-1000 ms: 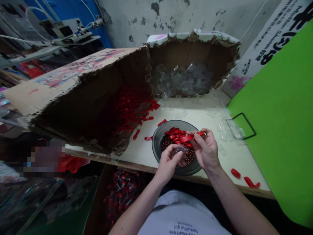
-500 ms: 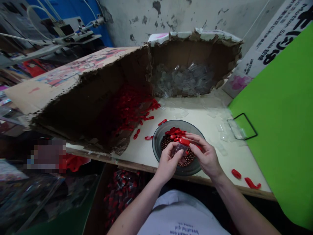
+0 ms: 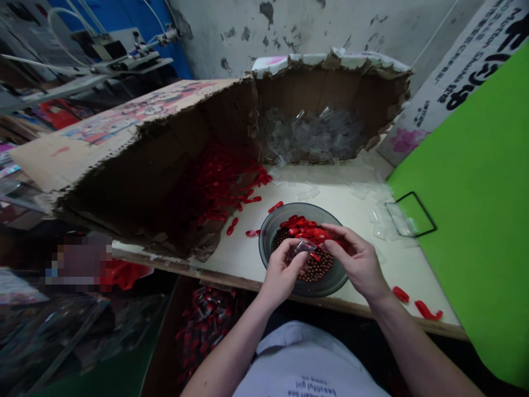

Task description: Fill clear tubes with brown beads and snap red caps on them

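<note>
My left hand [image 3: 282, 270] is closed, pinching a small clear plastic case [image 3: 303, 249] between thumb and fingers above a grey bowl [image 3: 268, 220]. Dark shapes show through the case; whether they lie inside it I cannot make out. Curled beside it, my right hand [image 3: 360, 259] has red plastic caps [image 3: 341, 241] between its thumb and fingers, partly hidden. The bowl holds brown beads [image 3: 318, 271], with loose red caps [image 3: 294, 221] heaped at its far side.
A cardboard box at left spills red caps [image 3: 223, 176]; another behind holds clear cases [image 3: 314, 132]. Stray cases and red pieces [image 3: 427, 310] lie on the white tabletop [image 3: 235, 256]. A green panel [image 3: 467, 220] borders the right. Below stands a bin of red-capped cases [image 3: 209, 320].
The red cap held at the top of the clear case is no longer there. My right hand has drawn slightly right, away from the case, while my left hand keeps its grip.
</note>
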The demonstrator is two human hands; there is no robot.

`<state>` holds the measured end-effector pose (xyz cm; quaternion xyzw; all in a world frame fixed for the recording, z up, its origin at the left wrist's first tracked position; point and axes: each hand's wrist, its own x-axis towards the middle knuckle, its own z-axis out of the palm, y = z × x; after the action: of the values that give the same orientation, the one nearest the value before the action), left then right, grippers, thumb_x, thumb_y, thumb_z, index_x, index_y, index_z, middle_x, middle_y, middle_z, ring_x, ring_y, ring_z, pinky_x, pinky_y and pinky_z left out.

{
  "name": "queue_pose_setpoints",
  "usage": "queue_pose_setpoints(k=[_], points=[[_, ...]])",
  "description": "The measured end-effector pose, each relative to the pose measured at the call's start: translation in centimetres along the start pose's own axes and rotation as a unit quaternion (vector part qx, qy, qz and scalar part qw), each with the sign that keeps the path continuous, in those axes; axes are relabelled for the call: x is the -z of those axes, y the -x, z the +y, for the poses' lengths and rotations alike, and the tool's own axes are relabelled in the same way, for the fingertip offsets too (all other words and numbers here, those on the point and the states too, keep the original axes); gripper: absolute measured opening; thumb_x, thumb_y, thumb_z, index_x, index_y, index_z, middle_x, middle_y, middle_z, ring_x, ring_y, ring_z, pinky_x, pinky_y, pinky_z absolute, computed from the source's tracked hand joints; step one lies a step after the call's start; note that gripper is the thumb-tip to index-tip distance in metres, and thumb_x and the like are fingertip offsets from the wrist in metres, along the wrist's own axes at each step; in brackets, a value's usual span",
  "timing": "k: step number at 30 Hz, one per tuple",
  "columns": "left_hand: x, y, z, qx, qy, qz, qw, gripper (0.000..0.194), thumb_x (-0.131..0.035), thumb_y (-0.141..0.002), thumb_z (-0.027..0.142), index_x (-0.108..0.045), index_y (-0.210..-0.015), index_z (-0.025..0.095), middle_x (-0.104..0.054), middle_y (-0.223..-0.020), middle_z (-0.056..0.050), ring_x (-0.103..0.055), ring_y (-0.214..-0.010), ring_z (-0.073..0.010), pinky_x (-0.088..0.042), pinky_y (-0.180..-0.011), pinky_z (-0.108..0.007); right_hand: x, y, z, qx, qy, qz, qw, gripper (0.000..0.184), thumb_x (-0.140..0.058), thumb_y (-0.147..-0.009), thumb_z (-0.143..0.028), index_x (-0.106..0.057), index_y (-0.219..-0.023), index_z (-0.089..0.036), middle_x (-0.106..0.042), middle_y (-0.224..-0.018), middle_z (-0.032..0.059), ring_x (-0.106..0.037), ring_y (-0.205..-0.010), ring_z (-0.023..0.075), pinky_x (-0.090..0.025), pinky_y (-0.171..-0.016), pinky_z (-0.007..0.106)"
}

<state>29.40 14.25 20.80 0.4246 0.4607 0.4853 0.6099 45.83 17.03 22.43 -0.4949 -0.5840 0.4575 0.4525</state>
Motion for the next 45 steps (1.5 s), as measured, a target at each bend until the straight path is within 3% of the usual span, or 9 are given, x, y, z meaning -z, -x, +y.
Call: queue_pose_setpoints(k=[6, 12, 16, 22, 26, 29, 40, 43, 45], points=[[0.4, 0.0, -0.6, -0.018, -0.053, 0.007, 0.998, 0.025, -0.058, -0.086, 0.034, -0.060, -0.107, 0.019, -0.064, -0.097, -0.005, -0.057, -0.076, -0.0123, -0.046, -0.068, -0.021, 0.3, 0.1, -0.3, -0.052, 0.001, -0.060, 0.997, 0.023, -0.062, -0.085, -0.039, -0.067, -0.103, -0.027, -0.068, -0.092, 0.0027, -0.061, -0.067, 0.0151, -0.054, -0.063, 0.028], [0.7, 0.1, -1.0, -0.016, -0.037, 0.004, 0.999, 0.027, -0.057, -0.086, 0.036, -0.060, -0.106, 0.019, -0.062, -0.090, -0.003, -0.054, -0.071, -0.0121, -0.045, -0.067, -0.022, 0.4, 0.0, 0.1, -0.080, 0.030, -0.082, 0.993, 0.025, -0.061, -0.085, -0.042, -0.070, -0.100, -0.024, -0.064, -0.074, 0.0012, -0.055, -0.057, 0.0132, -0.048, -0.053, 0.026], [0.7, 0.2, -0.8, -0.008, -0.025, -0.026, 0.999, 0.027, -0.057, -0.086, 0.036, -0.060, -0.107, 0.018, -0.060, -0.085, -0.002, -0.053, -0.070, -0.0118, -0.045, -0.067, -0.022, 0.3, 0.0, 0.1, -0.157, -0.059, -0.108, 0.980, 0.030, -0.065, -0.081, -0.044, -0.070, -0.098, -0.020, -0.057, -0.061, -0.0010, -0.050, -0.048, 0.0099, -0.040, -0.043, 0.021], [1.2, 0.5, 0.2, -0.012, -0.053, -0.070, 0.996, 0.027, -0.054, -0.088, 0.035, -0.060, -0.109, 0.018, -0.060, -0.085, -0.003, -0.052, -0.071, -0.0125, -0.044, -0.067, -0.023, 0.1, -0.2, -0.2, -0.326, -0.279, -0.150, 0.891, 0.027, -0.072, -0.078, -0.032, -0.063, -0.101, -0.022, -0.050, -0.062, -0.0049, -0.039, -0.046, 0.0032, -0.034, -0.040, 0.011], [1.8, 0.7, 1.1, -0.023, -0.105, -0.079, 0.991, 0.027, -0.053, -0.089, 0.034, -0.061, -0.109, 0.018, -0.063, -0.098, -0.006, -0.056, -0.083, -0.0163, -0.044, -0.074, -0.024, -0.5, 0.4, -0.6, -0.374, -0.382, -0.147, 0.832, 0.025, -0.073, -0.076, -0.024, -0.058, -0.096, -0.021, -0.048, -0.059, -0.0065, -0.037, -0.044, 0.0024, -0.034, -0.040, 0.010], [2.1, 0.9, 1.7, -0.033, -0.128, -0.084, 0.988, 0.026, -0.052, -0.089, 0.032, -0.060, -0.110, 0.019, -0.064, -0.102, -0.006, -0.057, -0.090, -0.0179, -0.044, -0.079, -0.026, -1.1, 1.0, -1.0, -0.394, -0.412, -0.130, 0.812, 0.027, -0.074, -0.075, -0.024, -0.054, -0.093, -0.021, -0.048, -0.056, -0.0076, -0.038, -0.041, 0.0024, -0.033, -0.039, 0.010], [2.3, 0.8, 1.7, -0.015, -0.124, -0.096, 0.988, 0.023, -0.054, -0.089, 0.032, -0.063, -0.105, 0.018, -0.064, -0.093, -0.004, -0.055, -0.078, -0.0133, -0.044, -0.069, -0.022, -1.5, 1.3, -0.7, -0.401, -0.379, -0.113, 0.826, 0.027, -0.076, -0.072, -0.026, -0.053, -0.085, -0.021, -0.052, -0.057, -0.0064, -0.045, -0.044, 0.0038, -0.039, -0.043, 0.012], [2.5, 0.5, 1.7, 0.013, -0.092, -0.104, 0.990, 0.023, -0.059, -0.086, 0.033, -0.064, -0.101, 0.017, -0.061, -0.084, -0.002, -0.052, -0.068, -0.0100, -0.043, -0.062, -0.020, -1.4, 0.7, -0.5, -0.384, -0.313, -0.133, 0.858, 0.022, -0.073, -0.076, -0.032, -0.055, -0.084, -0.021, -0.053, -0.060, -0.0059, -0.046, -0.046, 0.0043, -0.040, -0.044, 0.013], [2.4, 0.5, 1.5, 0.034, -0.060, -0.085, 0.994, 0.024, -0.061, -0.084, 0.035, -0.063, -0.098, 0.015, -0.058, -0.075, 0.000, -0.049, -0.060, -0.0079, -0.040, -0.056, -0.019, -1.4, 0.4, -0.4, -0.332, -0.229, -0.145, 0.904, 0.021, -0.066, -0.081, -0.040, -0.057, -0.085, -0.022, -0.055, -0.063, -0.0047, -0.048, -0.048, 0.0059, -0.038, -0.042, 0.014]])
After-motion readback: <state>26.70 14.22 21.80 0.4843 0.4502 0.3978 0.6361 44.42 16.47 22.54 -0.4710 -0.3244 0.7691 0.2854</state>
